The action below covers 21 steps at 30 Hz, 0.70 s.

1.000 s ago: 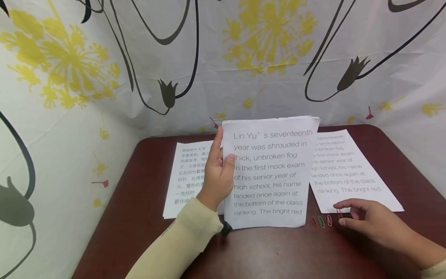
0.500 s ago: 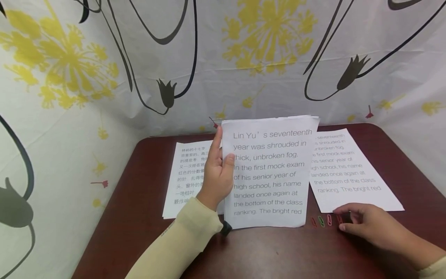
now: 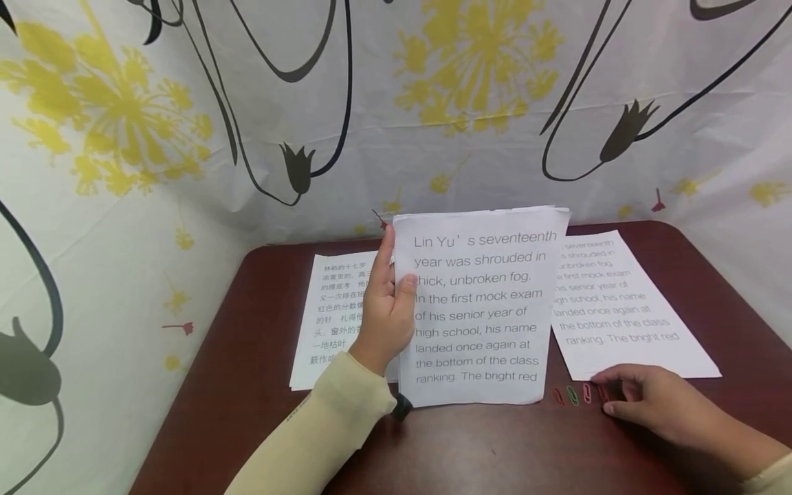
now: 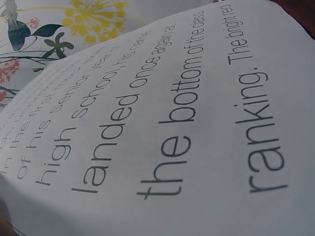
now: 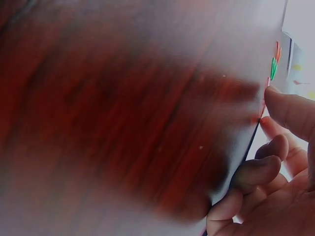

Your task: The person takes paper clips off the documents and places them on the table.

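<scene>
Lowering slightly over the last second with the right hand [image 3: 658,399], bringing the end red clip [image 3: 603,393] down into line with the pink clip [image 3: 587,393], green clip [image 3: 572,395] and far red clip [image 3: 559,396], lower right of the frame. Keeping the left hand [image 3: 386,313] practically fixed, centre frame. Reading that as right-hand work going on near table [image 3: 482,454] level, with the left only steadying paper; seeing no clip on the visible front of the paper stack [image 3: 479,309]. Gripping that stack by its left edge, with left thumb over the front, index extended up along the edge, rest hidden behind. Curling right thumb and index round the two ends of the end red clip, leaving a gap about the clip's length; cannot tell squeeze or table contact. Holding the stack raised mid-frame, printed front facing the head camera, long axis running up-frame, leaning a touch right at the top. Pointing the clip's long axis mostly up-down, upper end tipping left toward the index, lower end toward the thumb; cannot tell which loop is which.
</scene>
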### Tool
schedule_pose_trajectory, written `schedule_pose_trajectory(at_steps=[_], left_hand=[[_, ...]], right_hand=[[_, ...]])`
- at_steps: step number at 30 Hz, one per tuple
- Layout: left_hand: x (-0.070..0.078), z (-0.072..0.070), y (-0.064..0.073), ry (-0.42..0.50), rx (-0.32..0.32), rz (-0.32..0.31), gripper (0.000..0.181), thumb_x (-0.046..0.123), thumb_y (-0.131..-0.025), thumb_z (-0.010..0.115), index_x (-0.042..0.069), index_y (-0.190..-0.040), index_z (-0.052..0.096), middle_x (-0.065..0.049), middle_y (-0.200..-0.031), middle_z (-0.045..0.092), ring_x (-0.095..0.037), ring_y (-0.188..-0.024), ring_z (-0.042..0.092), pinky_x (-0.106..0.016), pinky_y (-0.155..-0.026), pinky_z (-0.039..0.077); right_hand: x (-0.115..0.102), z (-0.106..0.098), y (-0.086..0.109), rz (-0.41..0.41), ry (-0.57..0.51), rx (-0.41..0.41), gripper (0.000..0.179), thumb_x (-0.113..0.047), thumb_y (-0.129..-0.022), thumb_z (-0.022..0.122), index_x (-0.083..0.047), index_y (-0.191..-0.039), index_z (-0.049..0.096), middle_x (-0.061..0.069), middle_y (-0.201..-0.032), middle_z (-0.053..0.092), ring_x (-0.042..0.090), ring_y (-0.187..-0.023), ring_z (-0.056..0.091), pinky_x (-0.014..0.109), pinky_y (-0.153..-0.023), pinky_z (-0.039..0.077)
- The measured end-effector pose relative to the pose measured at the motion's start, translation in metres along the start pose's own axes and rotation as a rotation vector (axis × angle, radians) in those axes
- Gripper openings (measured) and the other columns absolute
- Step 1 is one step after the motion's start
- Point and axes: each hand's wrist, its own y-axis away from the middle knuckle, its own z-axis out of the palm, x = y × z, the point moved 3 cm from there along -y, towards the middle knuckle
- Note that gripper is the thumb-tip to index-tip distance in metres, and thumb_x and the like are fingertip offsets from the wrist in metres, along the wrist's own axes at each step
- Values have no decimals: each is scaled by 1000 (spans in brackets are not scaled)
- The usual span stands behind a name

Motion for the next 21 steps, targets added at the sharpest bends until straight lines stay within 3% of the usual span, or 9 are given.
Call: schedule_pose_trajectory(at_steps=[5, 8, 11, 14, 18, 21], left_hand=[[-1, 0, 0, -9, 5, -4, 80, 0, -110, 43, 46, -168, 12, -12, -131, 72, -26, -80, 78, -29, -53, 54], [-1, -1, 1, -11, 8, -5, 79, 0, -110, 42, 43, -169, 12, -12, -131, 72, -27, -80, 78, -29, -52, 54], [-1, -1, 1, -10, 7, -5, 78, 0, -110, 42, 40, -170, 11, -12, -130, 72, -27, -81, 78, -30, -53, 55], [0, -2, 0, -12, 7, -4, 78, 0, -110, 42, 41, -170, 11, -12, -127, 73, -26, -82, 79, -31, -55, 58], [1, -1, 1, 0, 2, 0, 79, 1, -111, 42, 45, -169, 11, -12, -128, 72, -26, -86, 79, -33, -58, 61], [1, -1, 1, 6, 0, 9, 80, 1, -110, 42, 46, -168, 12, -11, -129, 72, -25, -85, 79, -32, -57, 60]], right_hand=[[-6, -3, 0, -37, 10, 65, 32, -14, -80, 90, -13, -108, 75, -14, -65, 43, -3, -55, 37, 22, -48, 33], [-16, -11, -6, -59, 13, 171, 32, -13, -81, 90, -14, -110, 76, -15, -67, 47, -3, -56, 40, 21, -49, 33], [-31, -20, -13, -116, -65, 299, 34, -5, -83, 87, -10, -114, 75, -18, -76, 57, -6, -65, 51, 15, -55, 40], [-52, -26, -21, -199, -207, 376, 48, 4, -84, 83, -4, -130, 69, -24, -100, 68, -9, -88, 64, 7, -71, 50], [-79, -26, -30, -266, -441, 332, 73, 12, -91, 72, -6, -158, 46, -22, -134, 64, -7, -120, 62, 8, -92, 52], [-90, -20, -39, -284, -604, 260, 85, 13, -97, 64, -13, -168, 26, -17, -144, 58, -5, -128, 59, 9, -98, 50]])
